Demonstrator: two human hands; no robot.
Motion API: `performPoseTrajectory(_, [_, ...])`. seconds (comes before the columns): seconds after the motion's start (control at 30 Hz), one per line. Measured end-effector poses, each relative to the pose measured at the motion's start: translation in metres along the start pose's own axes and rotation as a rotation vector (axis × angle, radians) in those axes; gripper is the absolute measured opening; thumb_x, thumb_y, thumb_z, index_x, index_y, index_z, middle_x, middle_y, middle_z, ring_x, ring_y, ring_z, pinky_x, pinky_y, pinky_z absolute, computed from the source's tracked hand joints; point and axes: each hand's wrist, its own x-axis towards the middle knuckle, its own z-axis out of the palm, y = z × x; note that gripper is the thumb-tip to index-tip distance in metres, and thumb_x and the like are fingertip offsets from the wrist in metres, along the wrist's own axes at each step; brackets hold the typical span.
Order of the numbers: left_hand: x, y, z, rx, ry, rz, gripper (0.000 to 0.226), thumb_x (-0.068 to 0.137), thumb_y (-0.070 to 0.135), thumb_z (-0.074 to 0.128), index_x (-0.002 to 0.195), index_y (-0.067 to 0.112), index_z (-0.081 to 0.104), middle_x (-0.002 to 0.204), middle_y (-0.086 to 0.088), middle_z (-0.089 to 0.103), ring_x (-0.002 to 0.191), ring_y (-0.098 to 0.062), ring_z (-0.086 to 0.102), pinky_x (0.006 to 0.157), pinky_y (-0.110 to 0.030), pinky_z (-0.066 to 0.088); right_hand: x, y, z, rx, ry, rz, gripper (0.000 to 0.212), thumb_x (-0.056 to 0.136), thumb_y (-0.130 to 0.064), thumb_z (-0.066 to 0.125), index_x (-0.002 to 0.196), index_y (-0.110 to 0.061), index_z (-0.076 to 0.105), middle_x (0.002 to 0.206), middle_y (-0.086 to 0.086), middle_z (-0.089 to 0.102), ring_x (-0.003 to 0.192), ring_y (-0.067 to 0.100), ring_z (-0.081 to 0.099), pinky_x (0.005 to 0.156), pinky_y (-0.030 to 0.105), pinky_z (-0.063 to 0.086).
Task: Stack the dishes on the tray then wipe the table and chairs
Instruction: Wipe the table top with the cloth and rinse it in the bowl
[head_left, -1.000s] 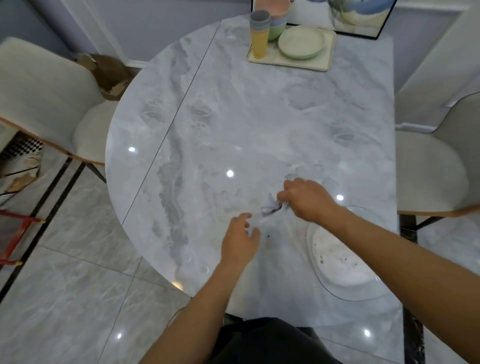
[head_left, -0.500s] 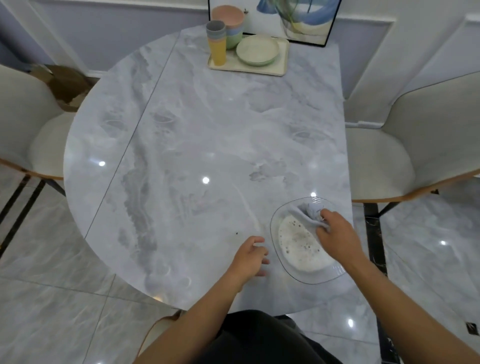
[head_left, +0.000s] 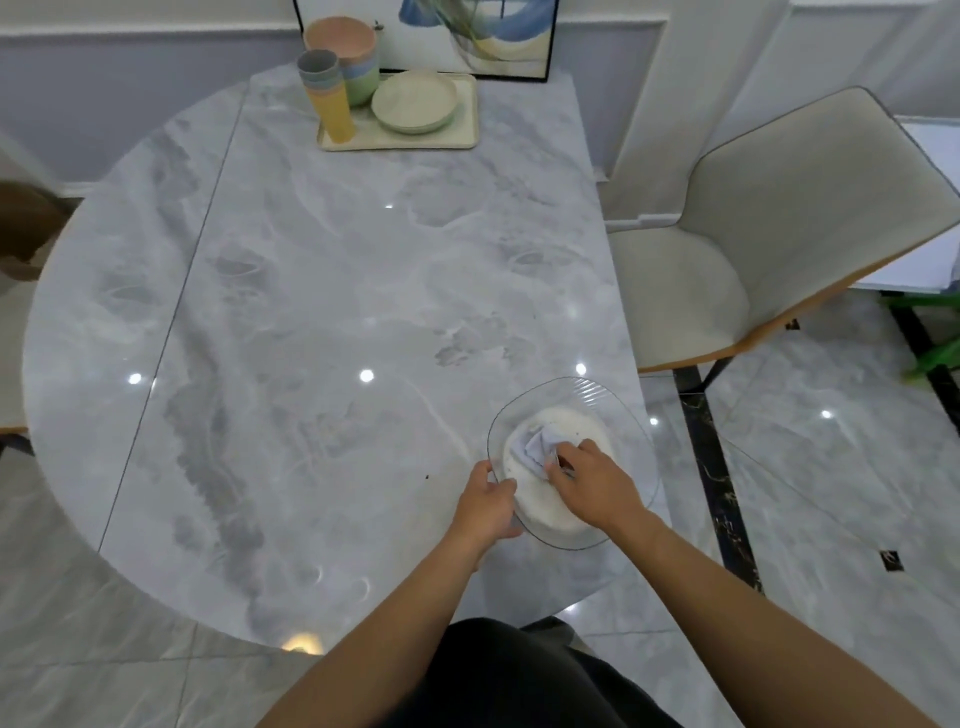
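A: Where do we have the cloth (head_left: 535, 446)?

B: Bunched in our right grip (head_left: 592, 480). The fingers curl round it and press it into the whitish middle of the clear plate (head_left: 589, 393).

A: And our left grip (head_left: 488, 506)?

B: It holds the plate's near-left rim, thumb on top and fingers curled at the edge. The plate sits on the table (head_left: 337, 286), at its near right edge.

A: The dishes?

B: On the tray (head_left: 464, 140) at the table's far side we see stacked cups (head_left: 327, 98), stacked bowls (head_left: 345, 49) behind them, and plates (head_left: 415, 101) to their right. A pale chair (head_left: 779, 208) stands just beside the table's right side.
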Motion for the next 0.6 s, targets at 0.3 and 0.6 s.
performPoseTrajectory(0.3, [0.005, -0.001, 0.001, 0.066, 0.029, 0.019, 0.018, 0.103, 0.023, 0.051, 0.12, 0.027, 0.055, 0.121, -0.017, 0.066, 0.109, -0.033, 0.07, 0.081, -0.046, 0.065, 0.011, 0.007, -0.032, 0.414, 0.11, 0.2, 0.031, 0.094, -0.01, 0.057, 0.069, -0.015, 0.04, 0.066, 0.001, 0.041, 0.062, 0.016, 0.04, 0.06, 0.031, 0.034])
performPoseTrajectory(0.6, [0.005, 0.002, 0.004, 0.082, 0.045, 0.005, 0.021, 0.103, 0.024, 0.052, 0.124, 0.024, 0.055, 0.116, -0.009, 0.066, 0.105, -0.028, 0.071, 0.078, -0.038, 0.066, 0.011, 0.006, -0.082, 0.578, 0.116, 0.165, 0.021, 0.097, -0.014, 0.046, 0.078, -0.018, 0.038, 0.074, 0.002, 0.037, 0.067, 0.014, 0.036, 0.063, 0.032, 0.032])
